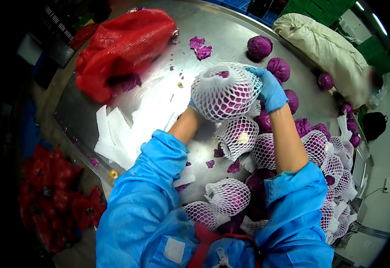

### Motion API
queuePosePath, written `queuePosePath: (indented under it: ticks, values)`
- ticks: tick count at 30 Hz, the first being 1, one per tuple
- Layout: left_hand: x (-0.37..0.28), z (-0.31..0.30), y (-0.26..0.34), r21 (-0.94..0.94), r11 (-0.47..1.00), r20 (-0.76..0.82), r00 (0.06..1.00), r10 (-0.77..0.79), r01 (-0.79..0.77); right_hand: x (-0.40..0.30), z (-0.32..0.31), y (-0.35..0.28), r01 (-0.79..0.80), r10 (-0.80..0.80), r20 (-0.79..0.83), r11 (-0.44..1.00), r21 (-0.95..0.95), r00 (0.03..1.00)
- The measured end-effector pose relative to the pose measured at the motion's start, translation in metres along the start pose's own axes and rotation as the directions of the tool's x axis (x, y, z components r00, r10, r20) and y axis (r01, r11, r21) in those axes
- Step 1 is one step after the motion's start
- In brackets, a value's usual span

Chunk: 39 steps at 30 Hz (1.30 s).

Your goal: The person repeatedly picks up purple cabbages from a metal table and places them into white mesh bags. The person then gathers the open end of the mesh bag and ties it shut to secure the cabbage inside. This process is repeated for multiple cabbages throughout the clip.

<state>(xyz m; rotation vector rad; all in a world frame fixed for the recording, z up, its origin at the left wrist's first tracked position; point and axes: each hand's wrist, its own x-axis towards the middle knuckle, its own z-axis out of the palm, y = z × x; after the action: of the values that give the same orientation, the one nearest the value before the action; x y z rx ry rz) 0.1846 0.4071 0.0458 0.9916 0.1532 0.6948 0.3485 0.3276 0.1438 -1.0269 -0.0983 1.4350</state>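
Both hands wear blue gloves and hold a red cabbage in a white foam mesh sleeve (226,95) above the steel table (230,30). My right hand (269,87) grips the sleeve at its upper right side. Mostly hidden behind the cabbage, my left hand (193,105) supports its left side. Just below is another sleeved cabbage (240,135) with its pale stem end showing. Flat white foam sleeves (116,134) lie to the left. Bare red cabbages (259,48) rest beyond and beside my right hand.
A red mesh sack (124,50) lies at the table's upper left, near loose purple leaves (201,50). Many sleeved cabbages (315,147) are piled at the right. A pale full sack (322,50) lies along the far edge. Red sacks (54,194) are on the floor at left.
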Motion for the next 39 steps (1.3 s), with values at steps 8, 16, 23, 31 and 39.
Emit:
queuePosePath:
  ticks: [8,16,23,31,39]
  values:
    - [0.025,0.002,0.028,-0.580,0.804,-0.158,0.986,0.044,-0.129,0.005,-0.011,0.056,-0.114,0.046,0.254,0.960,0.257,0.966]
    - [0.092,-0.024,0.052,-0.358,0.930,-0.390,0.918,-0.075,-0.076,-0.028,-0.004,0.045,0.209,-0.202,0.053,0.950,-0.234,0.978]
    - [0.131,-0.052,-0.040,0.398,0.911,-0.633,0.751,0.189,0.106,-0.048,-0.042,0.043,0.169,-0.196,-0.080,0.950,-0.262,0.977]
    - [0.047,-0.080,0.032,0.432,0.889,-0.364,0.931,0.018,0.151,-0.062,-0.067,0.053,0.183,-0.203,-0.054,0.950,-0.254,0.978]
    - [-0.126,-0.082,0.087,0.928,-0.349,-0.192,0.970,-0.148,0.130,-0.077,-0.054,0.065,0.183,-0.198,-0.024,0.940,-0.288,0.980]
